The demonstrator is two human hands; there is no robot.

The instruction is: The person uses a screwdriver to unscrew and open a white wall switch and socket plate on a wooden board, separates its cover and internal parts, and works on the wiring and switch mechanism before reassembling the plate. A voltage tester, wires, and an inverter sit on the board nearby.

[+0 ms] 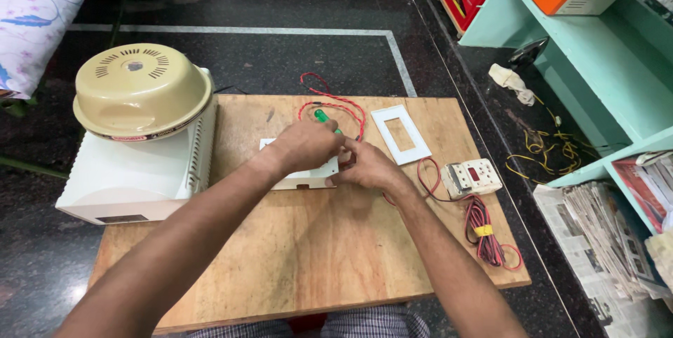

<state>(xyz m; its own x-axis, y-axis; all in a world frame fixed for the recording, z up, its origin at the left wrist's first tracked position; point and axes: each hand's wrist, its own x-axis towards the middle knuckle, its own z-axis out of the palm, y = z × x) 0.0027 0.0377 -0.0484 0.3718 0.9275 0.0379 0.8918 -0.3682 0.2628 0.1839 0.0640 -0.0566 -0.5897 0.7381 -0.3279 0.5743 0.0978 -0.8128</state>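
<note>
While left hand [305, 145] gripped green-handled screwdriver [324, 118], right hand [368, 167] pinched white plastic switch box [303, 178] at 3 o'clock; fastening step, steadiness needed.

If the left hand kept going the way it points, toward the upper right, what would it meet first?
Probably the red wire looped just beyond the left hand and its green-handled screwdriver; the white frame plate lies further right. Depth is uncertain.

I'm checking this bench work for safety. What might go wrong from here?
The green-handled screwdriver in the left hand works close to the right hand steadying the white switch box; a slip might jab fingers. The loose red wire beside it might snag.
</note>
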